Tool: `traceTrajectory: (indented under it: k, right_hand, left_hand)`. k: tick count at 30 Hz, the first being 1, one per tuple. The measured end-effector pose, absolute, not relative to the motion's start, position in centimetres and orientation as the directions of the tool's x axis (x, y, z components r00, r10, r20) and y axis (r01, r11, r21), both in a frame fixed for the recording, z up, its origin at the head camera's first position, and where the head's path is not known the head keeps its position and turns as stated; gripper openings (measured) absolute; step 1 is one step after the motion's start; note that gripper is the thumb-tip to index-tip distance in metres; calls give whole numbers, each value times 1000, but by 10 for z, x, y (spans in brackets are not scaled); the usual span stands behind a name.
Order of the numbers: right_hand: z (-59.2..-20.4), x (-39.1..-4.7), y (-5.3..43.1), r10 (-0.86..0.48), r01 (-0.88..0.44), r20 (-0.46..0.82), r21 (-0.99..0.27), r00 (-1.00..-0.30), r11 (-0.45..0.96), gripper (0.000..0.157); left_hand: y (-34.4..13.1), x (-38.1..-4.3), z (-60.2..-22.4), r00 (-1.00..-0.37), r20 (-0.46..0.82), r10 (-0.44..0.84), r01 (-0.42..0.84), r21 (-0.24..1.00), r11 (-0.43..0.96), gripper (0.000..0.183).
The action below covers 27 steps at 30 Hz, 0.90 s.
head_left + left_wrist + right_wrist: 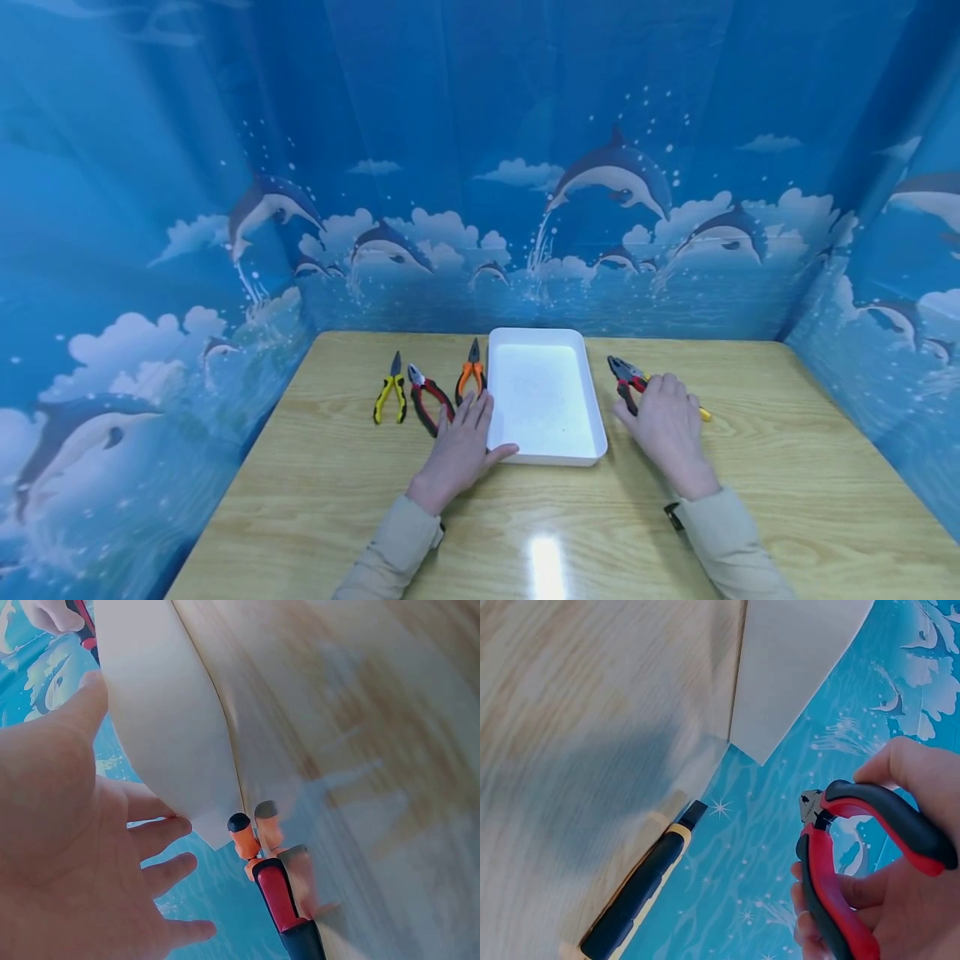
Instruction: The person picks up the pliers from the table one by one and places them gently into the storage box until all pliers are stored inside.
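Note:
My right hand grips a pair of pliers with red and black handles, the handles spread. Close by on the table lies a tool with a black and yellow handle, mostly hidden by that hand in the head view. A white tray lies flat between my hands. My left hand is at the tray's left side, its fingers extended and thumb over the near rim. Beyond its fingers are orange-handled pliers and red-and-black pliers, whose handles it partly covers.
Yellow-handled long-nose pliers lie farthest left on the wooden table. Blue dolphin-printed sheeting encloses the table's back and sides. A light reflection shows on the wood near the front.

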State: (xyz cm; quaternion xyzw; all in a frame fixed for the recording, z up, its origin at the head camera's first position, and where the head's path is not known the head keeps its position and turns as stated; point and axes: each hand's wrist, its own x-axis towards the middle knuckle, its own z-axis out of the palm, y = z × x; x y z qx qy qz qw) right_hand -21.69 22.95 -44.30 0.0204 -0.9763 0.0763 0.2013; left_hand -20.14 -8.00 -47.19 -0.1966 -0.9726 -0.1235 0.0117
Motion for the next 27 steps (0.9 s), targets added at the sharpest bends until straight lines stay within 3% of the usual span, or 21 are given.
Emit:
traceTrajectory:
  k: [12, 27]
  right_hand:
    - [-449, -217, 223, -18, -76, 424, -122, -905, 990, 51]
    - [-443, -218, 187, -32, -78, 346, -120, -938, 990, 53]
  left_hand:
    - [-79, -201, -471, -925, 65, 376, 380, 234, 895, 89]
    - [-80, -202, -473, -924, 68, 377, 382, 234, 894, 88]
